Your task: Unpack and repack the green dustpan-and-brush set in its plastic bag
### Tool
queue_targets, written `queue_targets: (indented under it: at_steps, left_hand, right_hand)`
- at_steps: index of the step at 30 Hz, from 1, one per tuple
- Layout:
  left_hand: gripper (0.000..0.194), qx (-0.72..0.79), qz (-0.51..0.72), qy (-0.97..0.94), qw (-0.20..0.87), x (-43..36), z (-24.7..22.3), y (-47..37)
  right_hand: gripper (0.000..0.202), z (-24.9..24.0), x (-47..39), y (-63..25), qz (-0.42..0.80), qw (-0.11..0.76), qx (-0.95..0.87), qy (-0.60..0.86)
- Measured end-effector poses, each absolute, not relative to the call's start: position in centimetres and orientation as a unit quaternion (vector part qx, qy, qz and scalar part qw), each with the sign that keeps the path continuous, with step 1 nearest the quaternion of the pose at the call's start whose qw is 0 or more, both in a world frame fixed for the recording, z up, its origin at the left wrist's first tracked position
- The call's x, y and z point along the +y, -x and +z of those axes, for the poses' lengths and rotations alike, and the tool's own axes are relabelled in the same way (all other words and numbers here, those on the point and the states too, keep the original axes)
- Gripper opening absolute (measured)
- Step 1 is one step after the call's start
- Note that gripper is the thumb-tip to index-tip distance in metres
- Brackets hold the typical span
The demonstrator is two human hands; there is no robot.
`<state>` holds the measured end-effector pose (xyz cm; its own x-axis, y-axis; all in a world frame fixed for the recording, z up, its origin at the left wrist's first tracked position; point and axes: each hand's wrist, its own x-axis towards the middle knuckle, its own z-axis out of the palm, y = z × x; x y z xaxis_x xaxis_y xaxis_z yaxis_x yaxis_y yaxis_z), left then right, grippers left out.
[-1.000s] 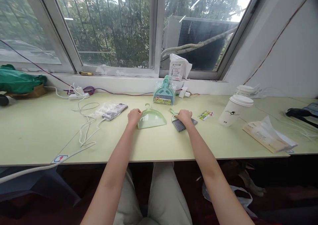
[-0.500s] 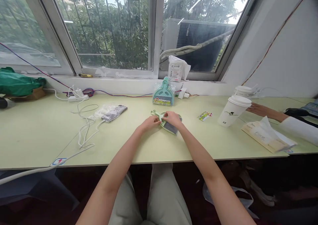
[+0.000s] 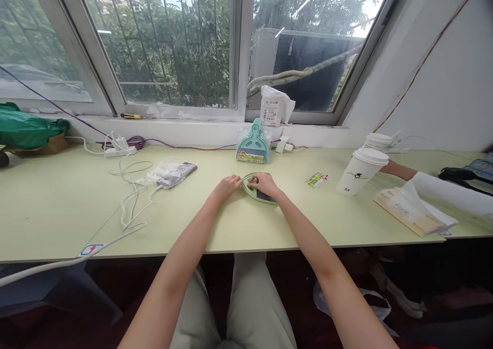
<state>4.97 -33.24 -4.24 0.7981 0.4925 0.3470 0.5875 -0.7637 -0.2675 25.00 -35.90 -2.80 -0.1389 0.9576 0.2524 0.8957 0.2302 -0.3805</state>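
A small light green dustpan with a dark-bristled brush [image 3: 262,196] lies on the pale green table [image 3: 154,220] between my hands. My left hand [image 3: 230,183] is closed around its handle end, which the fingers mostly cover. My right hand [image 3: 263,183] pinches the set near the base of the handle, with the palm over part of the bristles. Behind them a blue-green dustpan and brush set [image 3: 253,144] in clear wrapping leans upright against the wall below the window. A small printed card [image 3: 318,180] lies on the table to the right.
White cups with lids [image 3: 361,171] and a tissue pack [image 3: 412,213] stand at the right, near another person's arm [image 3: 402,170]. Left lie a grey plastic-wrapped packet [image 3: 177,175], white cables [image 3: 133,205] and a power strip [image 3: 120,151]. A green bag [image 3: 31,128] sits far left.
The green dustpan set has turned so its handle points more to the left. My left hand has shifted slightly left and up. The other person's forearm has moved, its hand now hidden behind the cups.
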Motion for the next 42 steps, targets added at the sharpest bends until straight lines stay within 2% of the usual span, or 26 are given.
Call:
queue_targets:
  at_steps: [12, 18, 21, 24, 27, 30, 32, 34, 37, 42]
  left_hand:
    - [0.031, -0.331, -0.073, 0.924, 0.177, -34.0, -4.1, -6.6]
    - [0.03, -0.322, -0.074, 0.926, 0.181, -34.1, -3.8, -6.3]
    - [0.032, -0.312, -0.105, 0.927, 0.179, -34.0, -3.7, -5.9]
    - [0.034, -0.29, -0.199, 0.925, 0.146, -34.0, -3.5, -5.4]
    - [0.037, -0.32, -0.392, 0.861, 0.059, -34.4, -2.9, -5.7]
    - [0.048, -0.373, -0.545, 0.735, -0.153, -34.9, -2.5, -6.9]
    - [0.056, -0.348, -0.529, 0.69, -0.352, -35.2, -2.4, -8.0]
    - [0.06, -0.289, -0.476, 0.674, -0.485, -35.4, -2.5, -8.9]
    - [0.065, -0.258, -0.476, 0.665, -0.514, -35.2, -2.9, -9.3]
    - [0.079, -0.307, -0.431, 0.642, -0.555, -34.9, -3.1, -8.7]
  right_hand:
    - [0.011, -2.8, -35.4, -25.1, 0.055, 0.186, -0.752, 0.63]
    - [0.013, -2.7, -35.7, -25.0, 0.06, 0.201, -0.754, 0.623]
    - [0.013, -2.6, -35.7, -25.1, 0.102, 0.224, -0.746, 0.619]
    - [0.014, -2.4, -35.7, -25.2, 0.145, 0.276, -0.734, 0.604]
    - [0.013, -2.2, -35.7, -25.0, 0.146, 0.349, -0.696, 0.61]
    - [0.016, -2.0, -35.7, -24.3, 0.123, 0.438, -0.627, 0.632]
    - [0.018, -1.8, -35.9, -23.8, 0.12, 0.492, -0.592, 0.627]
    - [0.02, -1.5, -36.1, -23.3, 0.118, 0.531, -0.572, 0.614]
    - [0.024, -1.2, -36.3, -23.0, 0.12, 0.555, -0.562, 0.602]
    - [0.028, -1.7, -35.9, -23.7, 0.143, 0.566, -0.561, 0.587]
